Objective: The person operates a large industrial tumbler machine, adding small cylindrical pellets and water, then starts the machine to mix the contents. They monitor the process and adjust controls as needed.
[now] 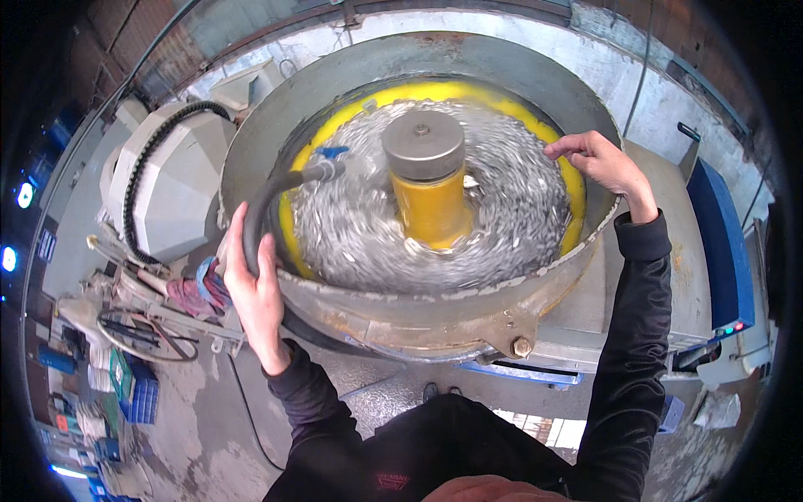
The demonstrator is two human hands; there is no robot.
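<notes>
A large round metal tub [401, 305] stands before me, with a yellow lining ring [523, 111] inside. Around its yellow centre post [431, 205], topped by a steel cap [422, 144], lie many small silvery pieces [510, 201], blurred by motion. My left hand [258, 297] is at the left rim, thumb and fingers apart. A thick dark hose [266, 201] passes between them; whether the hand touches it is unclear. The hose ends over the pieces in a nozzle with a blue valve handle [333, 153]. My right hand [604, 166] hovers above the ring's right side, fingers slightly bent and apart, holding nothing visible.
Left of the tub stands a pale faceted machine drum [180, 192] with a black ribbed conduit [130, 180]. Blue crates [140, 393] and a cable [242, 402] lie on the left floor. A metal bench with a blue panel [721, 243] is at right. A bolted lug [520, 343] juts from the tub.
</notes>
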